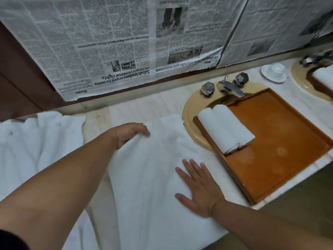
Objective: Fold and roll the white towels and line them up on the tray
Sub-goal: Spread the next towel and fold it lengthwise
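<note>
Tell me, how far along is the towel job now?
Done: two rolls lie side by side at the tray's left end. In hand: a towel lies flat on the counter; the left hand grips its far edge, the right hand presses it flat. Left: rolling it, plus the pile further left.

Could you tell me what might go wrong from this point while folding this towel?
The flat towel reaches the front edge of the counter; if the left hand pulls its gripped edge while the right hand lifts, it may slide off. The tray spans the sink, so it might tip.
</note>
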